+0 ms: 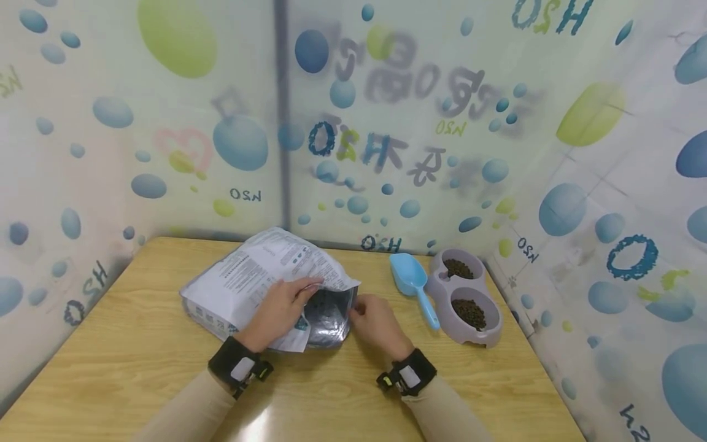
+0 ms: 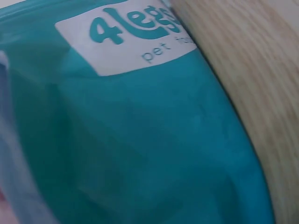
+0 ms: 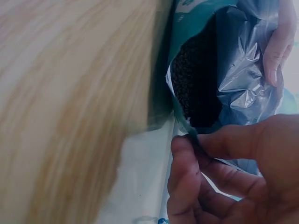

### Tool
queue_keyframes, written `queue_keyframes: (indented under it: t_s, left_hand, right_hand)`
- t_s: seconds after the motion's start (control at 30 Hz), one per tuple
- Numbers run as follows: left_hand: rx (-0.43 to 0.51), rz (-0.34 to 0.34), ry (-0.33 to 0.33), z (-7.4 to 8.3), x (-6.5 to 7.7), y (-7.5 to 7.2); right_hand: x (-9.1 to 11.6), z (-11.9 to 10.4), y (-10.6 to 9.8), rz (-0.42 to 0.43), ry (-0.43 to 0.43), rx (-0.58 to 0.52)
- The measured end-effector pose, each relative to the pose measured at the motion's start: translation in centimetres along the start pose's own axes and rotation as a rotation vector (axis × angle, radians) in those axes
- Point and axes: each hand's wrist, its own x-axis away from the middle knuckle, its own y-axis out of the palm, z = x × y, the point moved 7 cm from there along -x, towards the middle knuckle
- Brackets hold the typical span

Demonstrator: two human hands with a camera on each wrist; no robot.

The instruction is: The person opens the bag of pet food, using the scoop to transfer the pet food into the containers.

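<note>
A white and teal pet food bag (image 1: 265,264) lies on its side on the table, its torn mouth facing the person. The mouth shows a silver lining (image 1: 329,319), and dark kibble (image 3: 194,70) shows deep inside in the right wrist view. My left hand (image 1: 283,310) grips the upper rim, its thumb against the lining. My right hand (image 1: 378,324) pinches the right corner of the mouth between thumb and forefinger. The left wrist view is filled by the bag's teal face (image 2: 140,130) with a "4Legs" label.
Right of the bag a light blue scoop (image 1: 410,276) lies on the wooden table (image 1: 138,362). Beside it stands a grey double pet bowl (image 1: 442,307) with brown kibble in both halves. Patterned walls (image 1: 353,123) close off the back and right.
</note>
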Motion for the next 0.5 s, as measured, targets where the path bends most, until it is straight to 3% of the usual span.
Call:
queue_keyframes:
  t_s: [0.33,0.5]
  left_hand:
    - [0.025,-0.006,0.007,1.1,0.2,-1.0]
    - [0.01,0.0,-0.006,1.7,0.3,-1.3]
  right_hand:
    - [-0.3,-0.8,-1.0,0.027,0.052,-0.123]
    - [-0.1,-1.6,-1.8,0.068,0.034,-0.209]
